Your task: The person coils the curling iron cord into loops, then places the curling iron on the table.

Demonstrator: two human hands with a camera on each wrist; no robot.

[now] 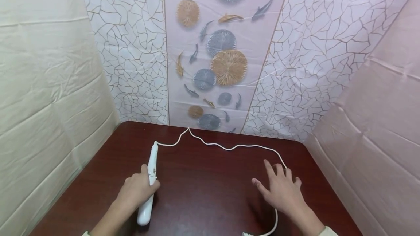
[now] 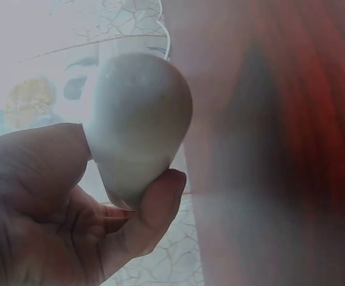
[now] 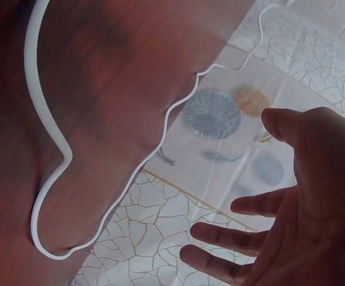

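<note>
My left hand (image 1: 137, 188) grips a long white corded appliance, which looks like a hair iron (image 1: 145, 212), around its middle. Its narrow end points to the back of the table and its wider, rounded end towards me. The left wrist view shows this rounded end (image 2: 142, 101) close up, with thumb and fingers around the body. A thin white cord (image 1: 229, 149) leaves the narrow end, runs along the back and bends down to the right. Over that stretch of cord my right hand (image 1: 283, 192) is spread, fingers apart and holding nothing; it hides part of the cord.
Everything lies on a dark red-brown table (image 1: 203, 188). A white cord end (image 1: 247, 234), partly cut off, shows at the front edge of the head view. Patterned cloth (image 1: 210, 57) hangs behind the table, and plain pale cloth (image 1: 42, 83) stands along both sides.
</note>
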